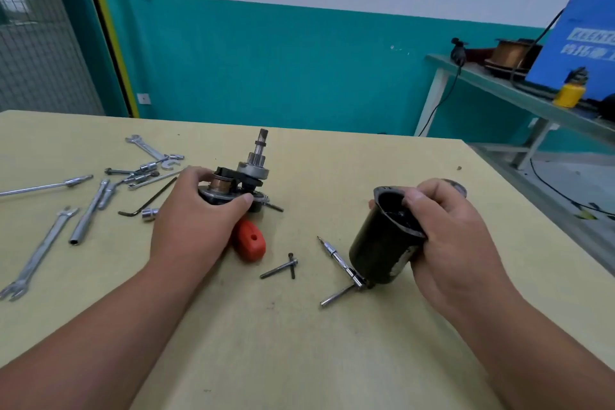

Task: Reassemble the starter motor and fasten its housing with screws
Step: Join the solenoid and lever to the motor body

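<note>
My left hand grips the starter motor armature at its copper commutator end, with the steel shaft pointing up and away over the table. My right hand holds the black cylindrical housing, fingers curled over its open rim, mouth tilted towards the armature. Two dark screws lie crossed on the table between my hands. A small ratchet driver with a bit lies beside the housing's base.
A red tool handle lies under my left wrist. Several wrenches, sockets and a hex key are scattered at the left of the wooden table. A side bench at the right carries a blue machine.
</note>
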The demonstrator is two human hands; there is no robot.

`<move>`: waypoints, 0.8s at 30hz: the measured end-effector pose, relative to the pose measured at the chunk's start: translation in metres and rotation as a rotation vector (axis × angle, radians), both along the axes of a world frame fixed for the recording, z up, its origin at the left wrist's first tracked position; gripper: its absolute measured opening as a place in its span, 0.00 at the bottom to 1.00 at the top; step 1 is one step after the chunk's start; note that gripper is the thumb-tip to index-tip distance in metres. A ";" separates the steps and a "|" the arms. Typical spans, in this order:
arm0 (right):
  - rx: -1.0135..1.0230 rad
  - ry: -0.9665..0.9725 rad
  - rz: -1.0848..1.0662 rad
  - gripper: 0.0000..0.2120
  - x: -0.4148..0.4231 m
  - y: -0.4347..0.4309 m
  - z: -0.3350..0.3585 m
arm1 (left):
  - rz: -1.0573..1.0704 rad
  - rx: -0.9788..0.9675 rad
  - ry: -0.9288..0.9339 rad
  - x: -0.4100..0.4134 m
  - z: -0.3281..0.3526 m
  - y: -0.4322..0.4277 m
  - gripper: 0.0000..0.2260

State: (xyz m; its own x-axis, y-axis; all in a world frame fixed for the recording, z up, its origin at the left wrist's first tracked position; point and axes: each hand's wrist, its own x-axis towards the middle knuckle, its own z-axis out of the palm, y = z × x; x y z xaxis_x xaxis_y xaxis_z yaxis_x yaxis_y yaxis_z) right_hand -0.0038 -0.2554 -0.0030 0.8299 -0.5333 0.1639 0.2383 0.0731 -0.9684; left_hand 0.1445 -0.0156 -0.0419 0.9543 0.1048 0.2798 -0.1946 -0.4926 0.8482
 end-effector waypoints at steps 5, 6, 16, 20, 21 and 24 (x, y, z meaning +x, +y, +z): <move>-0.046 -0.051 0.139 0.09 0.000 -0.015 -0.010 | -0.035 0.194 -0.083 -0.003 -0.004 -0.005 0.23; -0.106 -0.054 0.205 0.15 -0.002 -0.018 -0.011 | -0.033 0.200 -0.085 -0.003 -0.004 -0.006 0.24; -0.608 0.169 0.424 0.37 -0.001 -0.001 -0.024 | -0.041 0.146 -0.075 -0.005 -0.004 -0.007 0.23; -0.651 0.118 0.411 0.30 -0.004 0.009 -0.023 | -0.029 -0.022 -0.076 -0.008 0.000 -0.004 0.19; -0.637 0.099 0.406 0.30 -0.005 0.009 -0.024 | -0.023 -0.085 -0.064 -0.009 0.001 -0.003 0.19; -0.563 0.052 0.402 0.30 -0.005 0.011 -0.025 | -0.003 -0.298 -0.048 -0.012 0.007 0.000 0.18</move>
State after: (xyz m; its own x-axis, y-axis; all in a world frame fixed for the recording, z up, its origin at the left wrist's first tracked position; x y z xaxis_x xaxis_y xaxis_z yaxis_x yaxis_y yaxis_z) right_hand -0.0093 -0.2445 -0.0280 0.9597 -0.0283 0.2797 0.2498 -0.3707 -0.8945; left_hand 0.1322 -0.0152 -0.0346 0.9412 0.1865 0.2817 -0.2389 -0.2225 0.9452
